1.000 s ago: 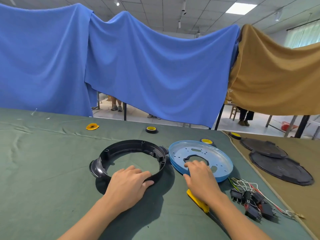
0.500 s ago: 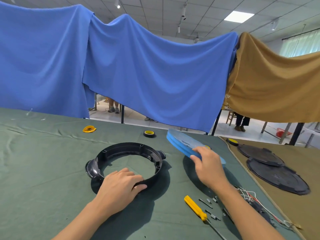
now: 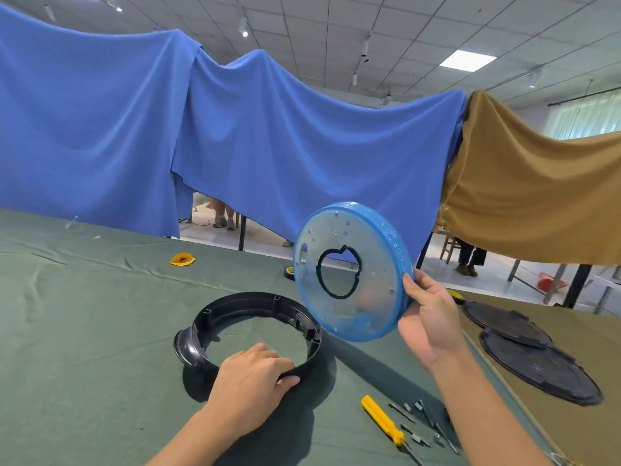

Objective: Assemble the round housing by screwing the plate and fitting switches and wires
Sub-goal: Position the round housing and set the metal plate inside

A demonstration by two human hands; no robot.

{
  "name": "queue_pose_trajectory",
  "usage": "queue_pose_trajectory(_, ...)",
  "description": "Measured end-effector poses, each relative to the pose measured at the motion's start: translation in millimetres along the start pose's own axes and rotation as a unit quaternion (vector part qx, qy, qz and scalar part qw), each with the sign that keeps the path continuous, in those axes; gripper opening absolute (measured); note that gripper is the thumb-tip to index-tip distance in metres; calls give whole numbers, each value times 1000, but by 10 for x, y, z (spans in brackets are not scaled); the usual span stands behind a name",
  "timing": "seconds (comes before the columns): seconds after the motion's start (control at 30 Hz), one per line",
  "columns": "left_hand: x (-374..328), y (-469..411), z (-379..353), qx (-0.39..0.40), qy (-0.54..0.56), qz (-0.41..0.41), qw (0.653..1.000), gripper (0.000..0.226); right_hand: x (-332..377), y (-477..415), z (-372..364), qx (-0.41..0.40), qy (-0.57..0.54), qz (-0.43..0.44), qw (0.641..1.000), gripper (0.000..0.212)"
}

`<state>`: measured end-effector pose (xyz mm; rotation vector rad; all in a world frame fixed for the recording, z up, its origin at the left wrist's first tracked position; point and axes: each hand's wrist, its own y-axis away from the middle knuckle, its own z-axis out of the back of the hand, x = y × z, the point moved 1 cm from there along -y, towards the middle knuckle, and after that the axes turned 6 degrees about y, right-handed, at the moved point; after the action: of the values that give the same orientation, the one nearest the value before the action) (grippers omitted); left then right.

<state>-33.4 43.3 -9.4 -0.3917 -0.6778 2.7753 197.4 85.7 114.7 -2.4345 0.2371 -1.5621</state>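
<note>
Your left hand (image 3: 252, 381) rests on the near rim of the black ring housing (image 3: 248, 302), its fingers curled over the edge and gripping it where it lies flat on the green cloth (image 3: 84, 331). Your right hand (image 3: 426, 317) holds the blue plate (image 3: 369, 290) in the air, above and to the right of the housing. The thumb is on the face turned toward you and the fingers are behind the rim (the plate stands nearly on edge).

A yellow-handled screwdriver (image 3: 381, 419) and scattered small screws (image 3: 423, 422) lie nearer you than the housing, to its right. Farther right of the housing, two black discs (image 3: 537, 364) overlap. Beyond the housing sit a tape roll (image 3: 289, 272) and a yellow scrap (image 3: 182, 259).
</note>
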Motion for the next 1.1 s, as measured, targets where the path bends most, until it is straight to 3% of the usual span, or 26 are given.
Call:
queue_pose_trajectory(0.13, -13, 2, 23, 4, 1, -7, 1000, 40, -21, 26, 6, 1, 39, 18, 999, 21)
queue_pose_trajectory(0.23, -30, 28, 35, -3, 8, -27, 1000, 41, -105, 100, -79, -3, 178, 85, 980, 16)
queue_pose_trajectory(0.33, -31, 55, 45, -16, 23, -48, 998, 40, -301, 219, -237, 10, 415, 201, 888, 18)
queue_pose_trajectory(0.43, -8, 72, 49, -6, 5, -72, 997, 37, -473, 332, -392, 22, 512, 334, 791, 17)
queue_pose_trajectory(0.57, 26, 110, 136, -23, -28, -111, 993, 33, -630, 357, -454, 81, 556, 373, 739, 12)
queue_pose_trajectory(0.77, 293, 313, 350, -204, 10, -104, 973, 34, -942, 425, -564, 167, 620, 413, 646, 13)
queue_pose_trajectory(0.9, 471, 514, 499, -307, 15, -26, 951, 41, -1123, 484, -611, 204, 644, 401, 619, 10)
queue_pose_trajectory(1.03, 555, 513, 474, -294, 112, 222, 923, 28, -1185, 597, -707, 257, 664, 375, 594, 9)
queue_pose_trajectory(1.1, 617, 470, 399, -270, 174, 287, 902, 19, -1188, 619, -739, 278, 675, 339, 593, 21)
